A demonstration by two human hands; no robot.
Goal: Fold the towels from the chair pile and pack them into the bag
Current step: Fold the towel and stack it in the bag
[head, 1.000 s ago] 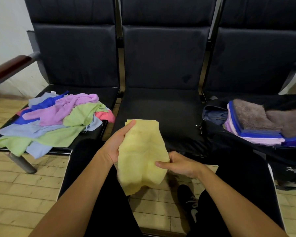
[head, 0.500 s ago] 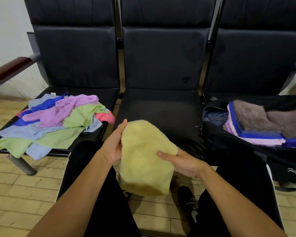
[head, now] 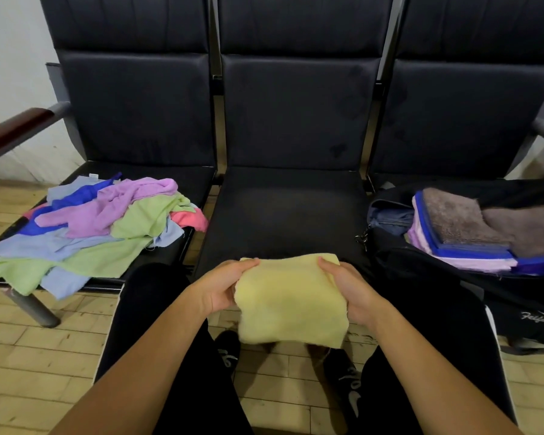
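Note:
A folded pale yellow towel (head: 291, 301) hangs between my hands above my knees, just in front of the middle seat. My left hand (head: 222, 285) grips its upper left corner and my right hand (head: 347, 287) grips its upper right corner. On the left seat lies the loose pile of towels (head: 101, 221) in purple, green, light blue, dark blue and pink. The black bag (head: 453, 274) stands open on the right seat, with a stack of folded towels (head: 471, 230) in brown, blue and lilac inside.
A row of three dark chairs faces me, and the middle seat (head: 292, 211) is bare. A wooden armrest (head: 16, 127) sticks out at far left. My black-trousered legs and shoes are below the towel on the wood-pattern floor (head: 29, 365).
The yellow towel went from a long hanging strip to a shorter folded square. My hands moved from its sides up to its top corners and lowered it.

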